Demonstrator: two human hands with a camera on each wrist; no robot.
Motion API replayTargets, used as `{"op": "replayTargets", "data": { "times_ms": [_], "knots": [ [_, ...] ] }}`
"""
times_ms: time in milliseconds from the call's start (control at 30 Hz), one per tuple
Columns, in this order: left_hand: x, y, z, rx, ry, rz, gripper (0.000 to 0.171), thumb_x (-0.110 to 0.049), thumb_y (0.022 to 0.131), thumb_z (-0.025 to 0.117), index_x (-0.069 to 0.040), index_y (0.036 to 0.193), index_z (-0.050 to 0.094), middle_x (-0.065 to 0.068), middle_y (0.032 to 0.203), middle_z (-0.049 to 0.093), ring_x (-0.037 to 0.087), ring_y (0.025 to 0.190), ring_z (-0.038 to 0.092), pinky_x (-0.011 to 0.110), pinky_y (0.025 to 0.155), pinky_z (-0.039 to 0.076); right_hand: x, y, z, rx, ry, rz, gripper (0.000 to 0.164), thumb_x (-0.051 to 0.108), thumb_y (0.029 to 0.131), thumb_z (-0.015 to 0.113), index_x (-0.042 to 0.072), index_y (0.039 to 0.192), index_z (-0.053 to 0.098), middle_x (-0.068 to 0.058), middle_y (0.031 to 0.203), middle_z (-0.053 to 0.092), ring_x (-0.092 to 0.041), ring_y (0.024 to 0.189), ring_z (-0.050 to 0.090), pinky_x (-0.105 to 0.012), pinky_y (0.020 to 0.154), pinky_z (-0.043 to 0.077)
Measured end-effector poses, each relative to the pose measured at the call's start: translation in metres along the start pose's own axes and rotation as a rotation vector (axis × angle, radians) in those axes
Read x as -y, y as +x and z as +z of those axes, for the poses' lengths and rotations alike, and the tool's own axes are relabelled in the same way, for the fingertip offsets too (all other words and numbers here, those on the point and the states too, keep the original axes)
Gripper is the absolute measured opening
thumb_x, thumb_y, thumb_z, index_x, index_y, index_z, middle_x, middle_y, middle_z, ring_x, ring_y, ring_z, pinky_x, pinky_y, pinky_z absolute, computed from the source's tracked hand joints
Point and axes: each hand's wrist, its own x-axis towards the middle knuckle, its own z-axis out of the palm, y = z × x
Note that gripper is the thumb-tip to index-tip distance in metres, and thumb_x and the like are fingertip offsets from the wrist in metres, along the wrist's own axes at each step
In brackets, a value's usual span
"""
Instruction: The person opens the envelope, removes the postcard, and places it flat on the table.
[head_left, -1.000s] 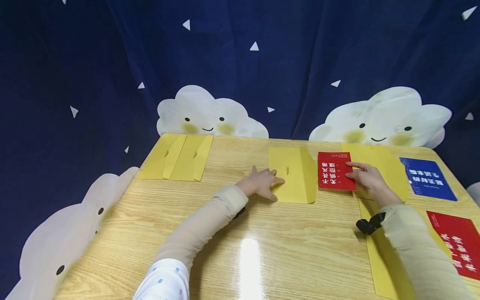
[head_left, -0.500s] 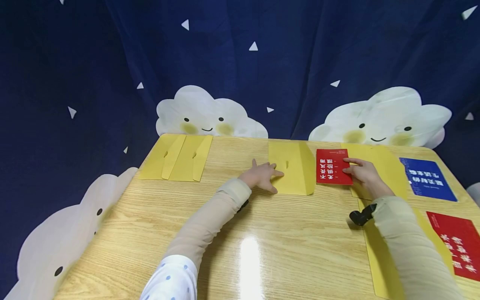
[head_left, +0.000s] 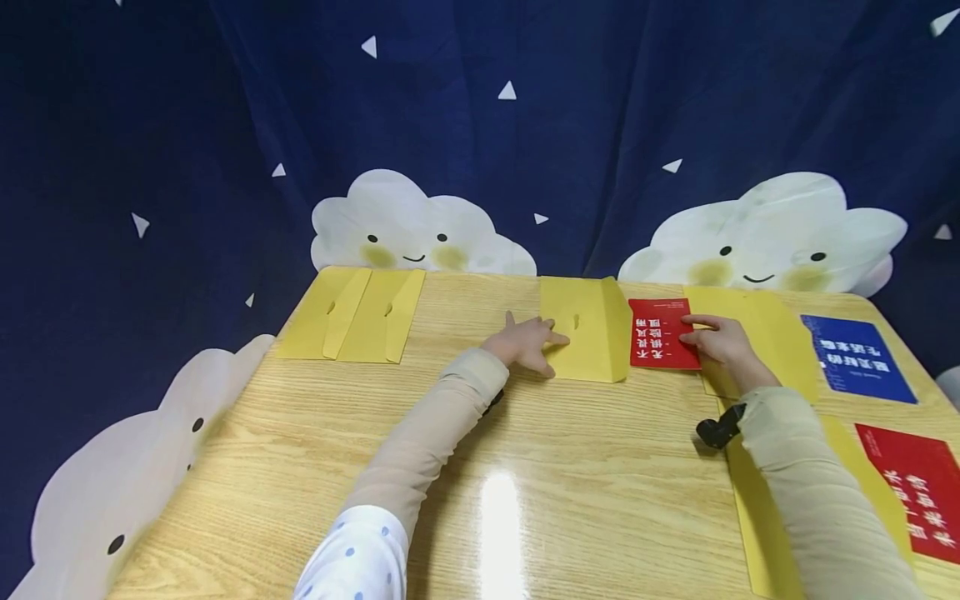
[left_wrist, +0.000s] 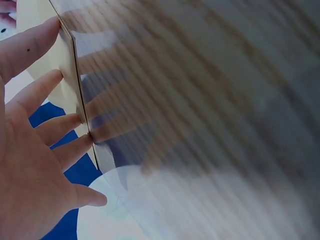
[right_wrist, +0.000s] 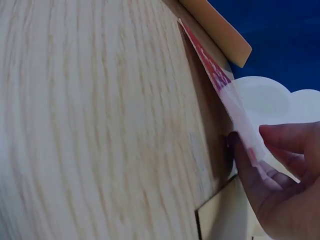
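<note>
My left hand [head_left: 525,343] has its fingers spread over the left part of a yellow envelope [head_left: 596,350], which lies near the far table edge with its flap unfolded to the right. In the left wrist view, straight fingertips touch the envelope [left_wrist: 70,85]. A red card [head_left: 660,354] with white lettering is pinched at its right edge by my right hand [head_left: 723,343]. Its left edge is right at the envelope's flap. The right wrist view shows the red card [right_wrist: 212,72] tilted, one edge raised off the wood, fingers beneath and thumb above.
Two overlapping yellow envelopes [head_left: 386,321] lie at the far left. To the right are another yellow envelope [head_left: 772,337], a blue card [head_left: 858,358], a further yellow envelope [head_left: 772,525] partly under my right arm, and a second red card [head_left: 911,492]. A dark curtain hangs behind the table.
The red card has shifted left towards the envelope's flap, held in my right hand. The envelope under my left hand has slid slightly towards the far edge.
</note>
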Motion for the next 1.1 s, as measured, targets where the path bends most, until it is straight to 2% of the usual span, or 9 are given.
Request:
{"op": "replayTargets", "data": {
  "times_ms": [133, 300, 367, 533, 600, 733, 833, 933, 1100],
  "knots": [
    [0.002, -0.001, -0.001, -0.014, -0.027, 0.034, 0.072, -0.044, 0.082, 0.064, -0.032, 0.143, 0.028, 0.008, 0.15, 0.016, 0.027, 0.137, 0.014, 0.066, 0.099, 0.003, 0.005, -0.008, -0.005, 0.012, -0.034, -0.022, 0.048, 0.014, 0.091, 0.05, -0.005, 0.134, 0.039, -0.03, 0.133, 0.036, -0.025, 0.1, 0.05, -0.014, 0.065, 0.047],
    [0.007, -0.011, -0.005, -0.065, -0.098, 0.123, 0.074, -0.044, 0.084, 0.06, -0.025, 0.145, 0.024, 0.011, 0.15, 0.018, 0.029, 0.136, 0.016, 0.062, 0.101, 0.013, 0.012, -0.02, -0.012, 0.0, -0.119, -0.073, 0.048, 0.017, 0.092, 0.048, -0.01, 0.131, 0.04, -0.032, 0.12, 0.048, -0.012, 0.077, 0.061, -0.024, 0.068, 0.052],
    [0.011, -0.017, -0.006, -0.095, -0.112, 0.185, 0.071, -0.041, 0.086, 0.059, -0.021, 0.145, 0.025, 0.01, 0.148, 0.022, 0.027, 0.135, 0.019, 0.053, 0.105, 0.017, 0.013, -0.025, -0.014, -0.016, -0.185, -0.114, 0.047, 0.019, 0.093, 0.048, -0.01, 0.129, 0.042, -0.032, 0.118, 0.05, -0.019, 0.08, 0.063, -0.026, 0.067, 0.052],
    [0.019, -0.04, -0.004, -0.204, -0.189, 0.305, 0.059, -0.029, 0.09, 0.056, -0.007, 0.14, 0.035, 0.009, 0.141, 0.038, 0.021, 0.129, 0.034, 0.028, 0.105, 0.025, -0.035, 0.01, -0.021, -0.095, -0.253, -0.246, 0.059, 0.046, 0.092, 0.045, 0.0, 0.128, 0.048, -0.024, 0.115, 0.056, -0.029, 0.093, 0.06, -0.025, 0.063, 0.051],
    [0.021, -0.049, -0.002, -0.245, -0.226, 0.318, 0.053, -0.026, 0.091, 0.056, -0.005, 0.137, 0.04, 0.009, 0.137, 0.043, 0.02, 0.125, 0.04, 0.027, 0.103, 0.029, -0.06, 0.029, -0.021, -0.121, -0.227, -0.286, 0.065, 0.055, 0.088, 0.045, 0.005, 0.129, 0.05, -0.018, 0.114, 0.058, -0.026, 0.091, 0.061, -0.027, 0.063, 0.052],
    [0.025, -0.067, 0.001, -0.299, -0.279, 0.328, 0.047, -0.024, 0.091, 0.056, -0.002, 0.131, 0.047, 0.009, 0.131, 0.049, 0.022, 0.119, 0.047, 0.03, 0.099, 0.035, -0.07, 0.032, -0.015, -0.14, -0.2, -0.336, 0.064, 0.058, 0.084, 0.048, 0.012, 0.129, 0.051, -0.01, 0.108, 0.062, -0.02, 0.087, 0.062, -0.026, 0.062, 0.052],
    [0.029, -0.08, 0.004, -0.334, -0.302, 0.34, 0.043, -0.022, 0.09, 0.058, 0.0, 0.126, 0.052, 0.01, 0.126, 0.054, 0.025, 0.112, 0.053, 0.032, 0.094, 0.04, -0.049, 0.005, -0.008, -0.12, -0.184, -0.335, 0.06, 0.056, 0.084, 0.051, 0.013, 0.127, 0.053, -0.007, 0.107, 0.062, -0.013, 0.084, 0.062, -0.023, 0.058, 0.051],
    [0.033, -0.091, 0.006, -0.372, -0.296, 0.351, 0.039, -0.021, 0.089, 0.058, 0.001, 0.121, 0.056, 0.01, 0.12, 0.059, 0.025, 0.104, 0.058, 0.032, 0.09, 0.043, -0.006, -0.043, -0.001, -0.057, -0.162, -0.372, 0.054, 0.044, 0.088, 0.054, 0.006, 0.126, 0.053, -0.015, 0.112, 0.06, -0.016, 0.088, 0.061, -0.024, 0.062, 0.051],
    [0.042, -0.11, 0.007, -0.423, -0.298, 0.358, 0.035, -0.021, 0.089, 0.058, 0.002, 0.115, 0.06, 0.011, 0.113, 0.062, 0.023, 0.097, 0.06, 0.031, 0.086, 0.045, 0.048, -0.099, 0.016, -0.002, -0.179, -0.482, 0.041, 0.027, 0.091, 0.056, -0.002, 0.12, 0.056, -0.022, 0.112, 0.058, -0.007, 0.084, 0.057, -0.021, 0.065, 0.048]
  ]
}}
